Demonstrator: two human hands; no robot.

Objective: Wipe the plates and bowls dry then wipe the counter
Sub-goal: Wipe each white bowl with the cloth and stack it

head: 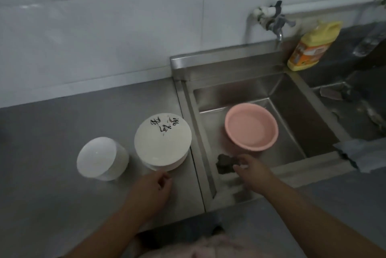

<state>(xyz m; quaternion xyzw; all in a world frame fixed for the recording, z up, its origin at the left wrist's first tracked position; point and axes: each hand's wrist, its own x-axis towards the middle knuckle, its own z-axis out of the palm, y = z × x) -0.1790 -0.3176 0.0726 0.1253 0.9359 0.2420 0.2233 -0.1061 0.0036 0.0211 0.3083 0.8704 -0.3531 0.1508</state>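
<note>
A stack of white plates [163,140] with black writing on the top one stands on the steel counter [52,132] beside the sink. Left of it stands a stack of white bowls [100,158]. A pink basin [251,127] sits inside the steel sink [292,98]. A dark grey cloth [226,162] lies at the sink's near edge; my right hand [250,171] has its fingers on it, pinching it. My left hand [154,187] hovers over the counter just below the plate stack, fingers loosely curled, holding nothing.
A tap [275,21] juts from the tiled wall above the sink. A yellow detergent bottle [311,46] stands at the sink's back right corner. A grey rag [363,153] lies on the sink's right rim. A second, darker basin area lies further right.
</note>
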